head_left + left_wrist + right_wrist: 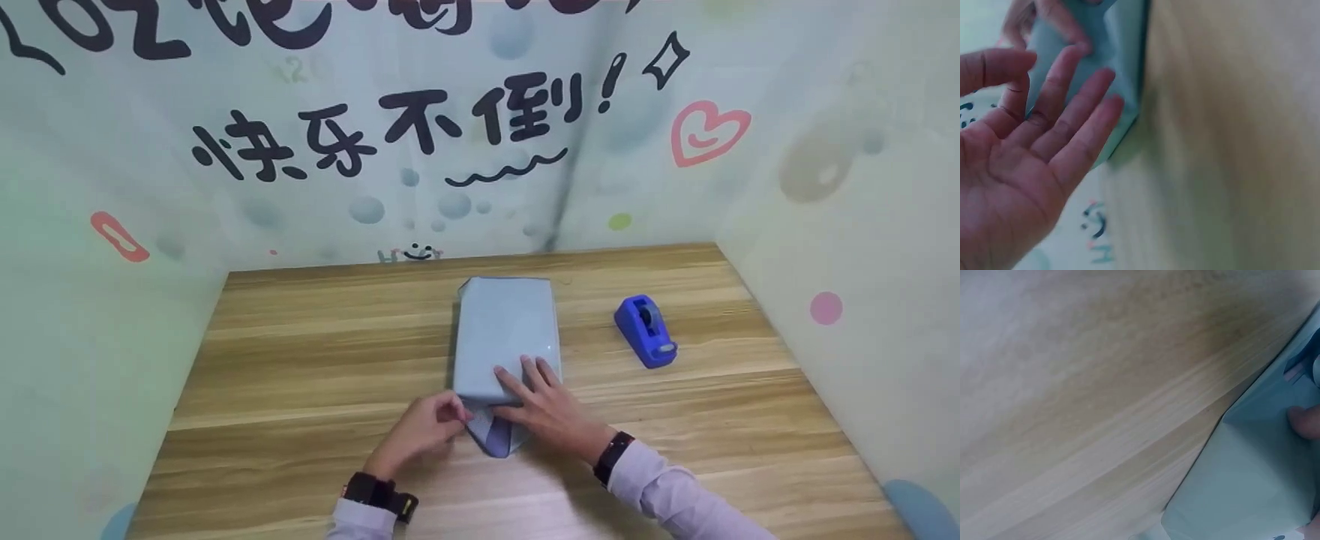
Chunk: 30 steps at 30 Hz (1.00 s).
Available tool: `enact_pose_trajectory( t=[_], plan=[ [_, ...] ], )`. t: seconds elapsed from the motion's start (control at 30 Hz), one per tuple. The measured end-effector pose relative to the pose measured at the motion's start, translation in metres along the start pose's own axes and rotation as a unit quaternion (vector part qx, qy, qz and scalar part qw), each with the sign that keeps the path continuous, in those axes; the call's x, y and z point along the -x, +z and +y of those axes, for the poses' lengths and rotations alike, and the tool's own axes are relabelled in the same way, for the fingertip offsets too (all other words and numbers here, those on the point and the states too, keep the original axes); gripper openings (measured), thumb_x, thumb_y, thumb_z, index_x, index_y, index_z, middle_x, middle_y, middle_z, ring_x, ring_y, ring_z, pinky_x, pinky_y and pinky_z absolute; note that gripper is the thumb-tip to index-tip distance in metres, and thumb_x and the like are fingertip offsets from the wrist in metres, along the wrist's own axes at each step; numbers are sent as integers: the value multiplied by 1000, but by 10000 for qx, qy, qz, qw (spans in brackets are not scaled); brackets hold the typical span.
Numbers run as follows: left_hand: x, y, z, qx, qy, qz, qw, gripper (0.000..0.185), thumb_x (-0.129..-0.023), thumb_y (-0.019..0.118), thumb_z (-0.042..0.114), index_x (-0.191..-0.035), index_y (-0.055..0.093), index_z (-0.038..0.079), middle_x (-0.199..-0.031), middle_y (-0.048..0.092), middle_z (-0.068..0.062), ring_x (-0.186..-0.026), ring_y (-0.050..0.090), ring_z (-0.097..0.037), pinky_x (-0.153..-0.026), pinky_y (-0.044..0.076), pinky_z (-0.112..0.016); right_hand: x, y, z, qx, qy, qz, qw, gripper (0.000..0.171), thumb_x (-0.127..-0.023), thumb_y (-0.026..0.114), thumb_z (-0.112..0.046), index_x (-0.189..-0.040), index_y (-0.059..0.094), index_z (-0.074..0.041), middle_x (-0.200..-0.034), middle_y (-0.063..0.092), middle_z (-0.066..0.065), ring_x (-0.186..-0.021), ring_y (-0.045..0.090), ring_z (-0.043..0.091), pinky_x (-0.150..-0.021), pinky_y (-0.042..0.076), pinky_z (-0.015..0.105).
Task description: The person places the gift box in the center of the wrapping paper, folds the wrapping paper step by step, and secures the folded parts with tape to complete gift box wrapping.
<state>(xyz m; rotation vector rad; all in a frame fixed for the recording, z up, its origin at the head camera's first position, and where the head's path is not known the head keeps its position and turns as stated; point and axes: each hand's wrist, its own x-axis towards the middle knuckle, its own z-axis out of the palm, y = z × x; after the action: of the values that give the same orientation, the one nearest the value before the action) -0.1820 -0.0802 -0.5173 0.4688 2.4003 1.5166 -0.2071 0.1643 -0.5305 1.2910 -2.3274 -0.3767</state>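
A box wrapped in light blue paper (pixel 506 330) lies lengthwise on the wooden table (pixel 300 360). At its near end a pointed paper flap (pixel 495 439) sticks out toward me. My right hand (pixel 551 409) rests flat on the near top of the box with straight fingers, its thumb along the flap. My left hand (pixel 424 431) touches the flap's left side. In the left wrist view the left hand (pixel 1033 146) shows an open palm, its fingertips against the blue paper (pixel 1120 67). The right wrist view shows one fingertip (pixel 1304 422) on the paper (pixel 1241 484).
A blue tape dispenser (pixel 646 331) stands on the table to the right of the box. Printed walls close in the table at the back, left and right. Bare wood (pixel 1100 382) lies on both sides of the box.
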Motion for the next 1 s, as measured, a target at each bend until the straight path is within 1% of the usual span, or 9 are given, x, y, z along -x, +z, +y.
enact_pose_trajectory(
  t=[0.13,0.23,0.37,0.5,0.67,0.73,0.8,0.93,1.0],
  plan=[
    [-2,-12,6,-1077,-288,868,9900,15,-77,68,18,-72,58,9,-69,59,2,-63,54,-9,-55,44,-21,0,-1,0,-93,-1,-49,9999,58,-71,71,-20,-122,51,-41,-142,34,14,-116,43,47,-93,40,57],
    [-8,-13,5,-1716,-260,1219,9773,20,-76,71,23,-64,61,10,-59,52,7,-54,44,-6,-49,36,-19,0,-1,0,-141,24,-48,9999,57,-72,70,-19,-121,52,-40,-142,34,13,-116,43,47,-92,41,57],
    [-13,-12,2,-2093,-217,1220,9700,17,-75,72,24,-64,68,13,-58,55,9,-53,43,-4,-49,35,-18,0,-1,1,-112,-7,-72,9999,55,-73,70,-19,-121,53,-40,-142,35,12,-116,44,46,-92,41,56],
    [-15,-12,3,-2310,-433,1176,9649,17,-75,72,30,-66,71,15,-58,58,8,-53,45,-5,-49,36,-19,0,-1,1,-48,-113,-152,9998,57,-74,69,-20,-124,51,-41,-143,33,13,-117,44,45,-95,40,54],
    [-18,-6,5,-2728,-495,1178,9535,31,-73,70,43,-59,67,15,-52,47,10,-50,39,-5,-46,31,-19,2,-3,1,-14,-147,-282,9995,58,-76,68,-20,-126,48,-41,-145,30,13,-118,42,45,-97,38,54],
    [-18,-4,5,-2671,-476,1089,9563,36,-75,68,43,-57,64,12,-51,40,10,-48,36,-5,-45,28,-19,2,-3,1,-28,-134,-343,9993,59,-75,68,-19,-126,48,-40,-145,29,13,-119,42,45,-97,38,54],
    [-17,-3,6,-2358,-417,899,9667,34,-78,67,37,-59,67,8,-51,39,9,-49,36,-6,-45,27,-19,2,-3,1,-37,-128,-387,9992,60,-75,68,-17,-127,48,-40,-146,28,13,-120,41,45,-98,38,54],
    [-12,-3,8,-1682,-63,285,9853,14,-82,62,10,-82,73,2,-69,64,-3,-64,53,-13,-54,41,-21,1,-3,1,-75,-114,-370,9992,63,-74,68,-15,-128,47,-40,-146,27,12,-120,41,45,-97,38,53],
    [-10,-2,6,-1465,129,-71,9891,23,-79,56,-4,-97,70,0,-89,69,-10,-78,58,-18,-64,47,-24,0,-3,0,-118,-106,-318,9994,63,-74,68,-14,-127,47,-40,-146,27,12,-120,41,45,-97,38,53]
  ],
)
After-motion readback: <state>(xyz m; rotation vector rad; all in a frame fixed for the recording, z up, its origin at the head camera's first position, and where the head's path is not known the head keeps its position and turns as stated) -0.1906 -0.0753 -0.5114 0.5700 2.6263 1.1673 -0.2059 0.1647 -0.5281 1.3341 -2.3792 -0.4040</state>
